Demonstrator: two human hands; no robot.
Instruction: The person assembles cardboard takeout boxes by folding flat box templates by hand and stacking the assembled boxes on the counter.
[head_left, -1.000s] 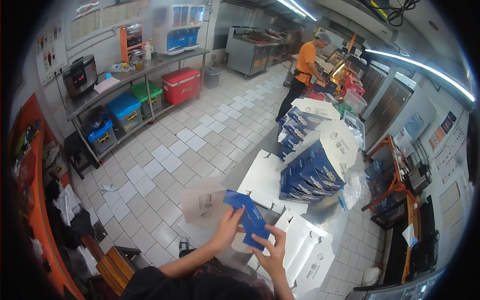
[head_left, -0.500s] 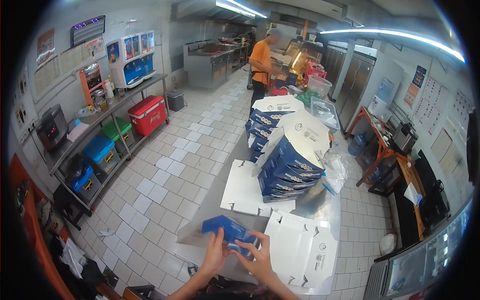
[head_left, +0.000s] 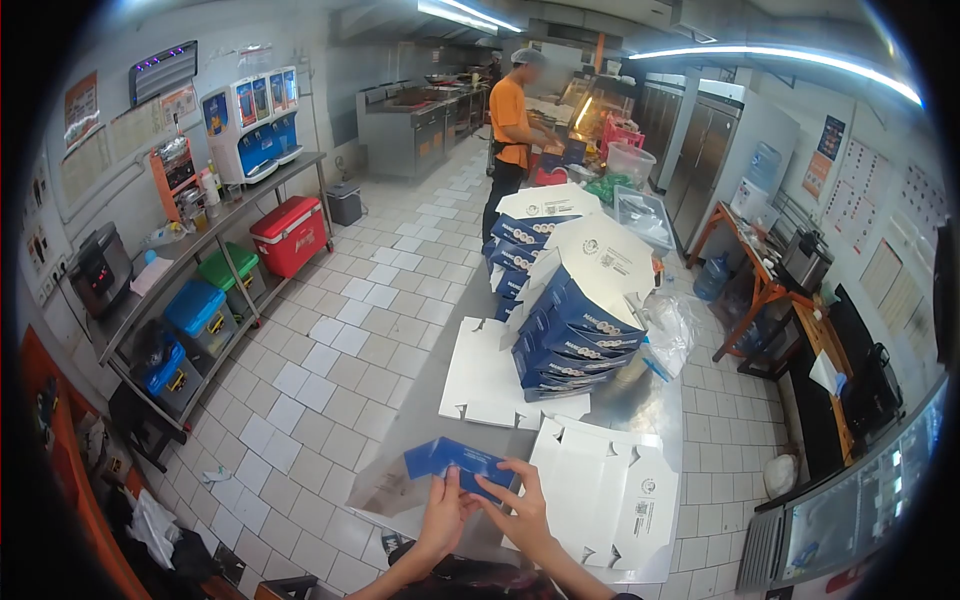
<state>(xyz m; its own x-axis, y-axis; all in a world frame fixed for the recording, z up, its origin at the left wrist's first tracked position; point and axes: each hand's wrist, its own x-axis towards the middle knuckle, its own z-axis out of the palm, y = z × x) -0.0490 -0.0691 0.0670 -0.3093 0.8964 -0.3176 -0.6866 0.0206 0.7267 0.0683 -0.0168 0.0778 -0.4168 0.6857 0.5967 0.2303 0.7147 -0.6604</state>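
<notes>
A blue folded carton is held between both hands above the near end of the steel table. My left hand grips its lower edge, with the thumb on the printed face. My right hand pinches its right end. Just right of the hands lies a flat white box blank with slots and small print, and another white blank lies beyond it. Behind them rises a stack of blue and white boxes, nested in one another. A second stack stands behind that one.
Clear plastic bags lie right of the stacks on the steel table. Farther along, a person in an orange shirt works at the table's left side. A shelf with a drinks dispenser and a red cooler stand left.
The blue carton has turned in my hands, so its face now looks flatter and wider. My left thumb has shifted lower and right along it. The whole view has moved slightly.
</notes>
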